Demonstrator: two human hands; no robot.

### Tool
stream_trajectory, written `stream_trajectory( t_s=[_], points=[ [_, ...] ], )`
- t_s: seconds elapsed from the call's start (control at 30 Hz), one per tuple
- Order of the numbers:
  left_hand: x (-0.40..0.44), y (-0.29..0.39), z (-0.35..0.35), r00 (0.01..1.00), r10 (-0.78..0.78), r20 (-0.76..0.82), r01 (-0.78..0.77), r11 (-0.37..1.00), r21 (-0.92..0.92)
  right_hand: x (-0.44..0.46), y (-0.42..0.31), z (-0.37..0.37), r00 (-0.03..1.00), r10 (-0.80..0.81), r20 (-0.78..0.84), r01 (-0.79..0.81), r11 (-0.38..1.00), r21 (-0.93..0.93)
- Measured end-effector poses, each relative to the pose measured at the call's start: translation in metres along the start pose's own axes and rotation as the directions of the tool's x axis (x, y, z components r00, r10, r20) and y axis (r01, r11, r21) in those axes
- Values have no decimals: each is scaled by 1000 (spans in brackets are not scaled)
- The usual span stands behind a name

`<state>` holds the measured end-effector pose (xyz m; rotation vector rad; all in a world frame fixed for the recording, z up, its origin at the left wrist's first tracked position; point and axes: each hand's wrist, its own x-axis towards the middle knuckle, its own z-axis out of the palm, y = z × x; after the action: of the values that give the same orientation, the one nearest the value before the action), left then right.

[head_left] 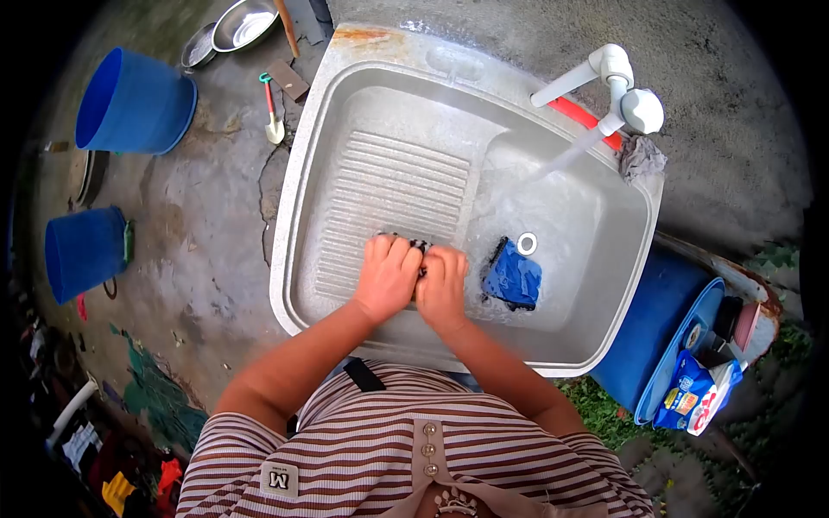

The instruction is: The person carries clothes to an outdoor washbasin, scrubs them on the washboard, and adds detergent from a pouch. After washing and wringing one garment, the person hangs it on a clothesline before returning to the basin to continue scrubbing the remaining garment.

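Note:
My left hand (389, 269) and my right hand (442, 281) are side by side over the lower right part of the ribbed washboard (393, 186) of a grey sink. Both are closed round a small black-and-white patterned cloth (420, 245), mostly hidden by the fingers. To the right, a blue cloth-like piece with black edging (513, 274) lies wet in the basin near the round white drain ring (527, 243). Water runs from the white tap (617, 99) into the basin.
The sink rim (302, 164) surrounds my hands. A grey rag (642, 159) hangs by the tap. On the right, a blue barrel (652, 332) carries a blue-and-white packet (695, 393). Blue tubs (138, 99) and a toy shovel (273, 112) are on the left.

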<state>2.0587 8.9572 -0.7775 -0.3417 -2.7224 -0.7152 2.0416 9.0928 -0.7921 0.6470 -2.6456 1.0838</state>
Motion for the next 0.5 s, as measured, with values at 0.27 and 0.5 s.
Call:
stream_trajectory(
  t_s=[0.27,0.5],
  points=[
    [130,-59,54,972,-237,0,235,966,108,131,69,34,991,122,-47,-129,977,-170],
    [27,-9,12,989,-144,30,145,989,-36,21,14,0,999,27,19,-27,1000,0]
  ],
)
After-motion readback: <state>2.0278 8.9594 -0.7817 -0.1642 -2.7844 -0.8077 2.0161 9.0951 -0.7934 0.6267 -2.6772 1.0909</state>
